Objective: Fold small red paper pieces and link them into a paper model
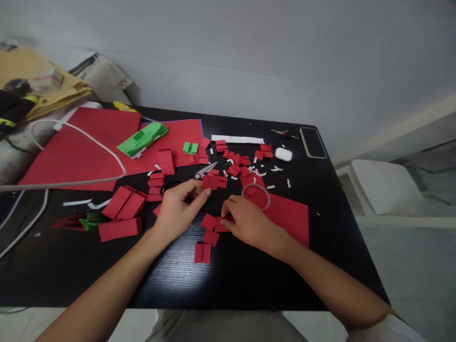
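Observation:
My left hand (pixel 181 202) is closed, its thumb and forefinger pinching a small folded red paper piece (pixel 210 182) just above the black table. The curled fingers of my right hand (pixel 247 221) press on another folded red paper piece (pixel 223 225) nearer to me. Two more red squares lie beside that one, and a folded red piece (pixel 203 252) sits closest to the front edge. Scissors (pixel 206 170) rest behind my left hand, their handles partly hidden by it. Beyond my right hand are a thin ring of cord (pixel 257 196) and a red sheet (pixel 290 216).
Small red pieces and white paper scraps (pixel 254 168) are scattered at the back. Green folded strips (pixel 142 138) lie on large red sheets (pixel 89 137) at left, near a white cable (pixel 89 135). A phone (pixel 312 142), white earbud case (pixel 283 154) and keys (pixel 285 134) occupy the back right.

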Available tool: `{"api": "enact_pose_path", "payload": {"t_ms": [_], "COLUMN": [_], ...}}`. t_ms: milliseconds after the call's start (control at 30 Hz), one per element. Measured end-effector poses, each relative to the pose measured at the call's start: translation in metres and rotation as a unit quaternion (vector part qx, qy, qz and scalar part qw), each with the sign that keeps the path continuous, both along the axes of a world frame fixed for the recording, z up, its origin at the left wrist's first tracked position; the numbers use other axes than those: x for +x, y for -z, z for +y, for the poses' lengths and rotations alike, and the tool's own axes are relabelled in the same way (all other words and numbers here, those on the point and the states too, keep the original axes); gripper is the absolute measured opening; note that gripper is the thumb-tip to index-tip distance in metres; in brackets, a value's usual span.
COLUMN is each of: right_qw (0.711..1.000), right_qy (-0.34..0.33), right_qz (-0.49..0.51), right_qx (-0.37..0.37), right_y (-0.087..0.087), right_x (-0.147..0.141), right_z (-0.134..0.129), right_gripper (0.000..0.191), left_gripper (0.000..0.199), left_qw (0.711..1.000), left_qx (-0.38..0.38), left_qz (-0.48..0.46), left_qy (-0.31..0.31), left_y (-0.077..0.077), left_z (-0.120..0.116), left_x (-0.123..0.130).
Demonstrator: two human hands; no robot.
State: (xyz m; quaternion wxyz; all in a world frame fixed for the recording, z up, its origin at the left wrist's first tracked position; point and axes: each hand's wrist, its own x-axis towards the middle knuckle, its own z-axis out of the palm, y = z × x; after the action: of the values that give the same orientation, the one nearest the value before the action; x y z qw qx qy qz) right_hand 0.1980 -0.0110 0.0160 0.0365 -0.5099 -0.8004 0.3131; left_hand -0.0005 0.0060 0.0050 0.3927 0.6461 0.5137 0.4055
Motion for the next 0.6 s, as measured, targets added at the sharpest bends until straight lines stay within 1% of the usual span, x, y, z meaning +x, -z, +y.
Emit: {"api": "enact_pose_path", "payload": {"t_ms": [133, 200, 233, 333, 400, 467, 500, 567, 600], "right_qw": [1.000, 0.998, 0.995, 0.978, 0.959, 0.944, 0.941, 0.934, 0.931], "right_qy": [0.012, 0.040, 0.052, 0.105, 0.138, 0.137, 0.135, 0.142, 0.142], "right_qz": [0.021, 0.050, 0.077, 0.153, 0.227, 0.277, 0.285, 0.294, 0.297], "right_qx": [-0.003, -0.023, -0.045, -0.092, -0.101, -0.111, -0.122, -0.145, -0.155], "right_y": [-0.003, -0.006, -0.008, -0.013, -0.017, -0.021, -0.022, -0.025, -0.026], "right_x": [0.003, 0.007, 0.010, 0.021, 0.027, 0.031, 0.032, 0.032, 0.032], "right_z": [0.002, 0.006, 0.009, 0.020, 0.027, 0.032, 0.034, 0.036, 0.036], "right_gripper": [0.008, 0.006, 0.004, 0.006, 0.007, 0.004, 0.005, 0.012, 0.014], "left_gripper": [0.015, 0.016, 0.016, 0.017, 0.018, 0.020, 0.020, 0.019, 0.017], "left_qw": [0.999, 0.999, 0.999, 1.000, 0.999, 0.998, 0.997, 0.999, 0.999], "left_qx": [0.015, 0.015, 0.010, -0.021, -0.045, -0.061, -0.062, -0.034, 0.002], "left_qz": [0.029, 0.039, 0.036, 0.004, -0.020, -0.032, -0.031, -0.011, 0.005], "left_qy": [-0.011, -0.013, -0.012, -0.005, 0.003, 0.013, 0.019, 0.030, 0.039], "left_y": [-0.001, -0.003, -0.004, -0.007, -0.009, -0.010, -0.009, -0.008, -0.007], "left_z": [0.001, 0.001, 0.001, 0.000, -0.001, -0.001, -0.001, -0.001, -0.001], "left_x": [-0.002, -0.002, -0.002, -0.001, 0.001, 0.003, 0.003, 0.002, 0.000]}}
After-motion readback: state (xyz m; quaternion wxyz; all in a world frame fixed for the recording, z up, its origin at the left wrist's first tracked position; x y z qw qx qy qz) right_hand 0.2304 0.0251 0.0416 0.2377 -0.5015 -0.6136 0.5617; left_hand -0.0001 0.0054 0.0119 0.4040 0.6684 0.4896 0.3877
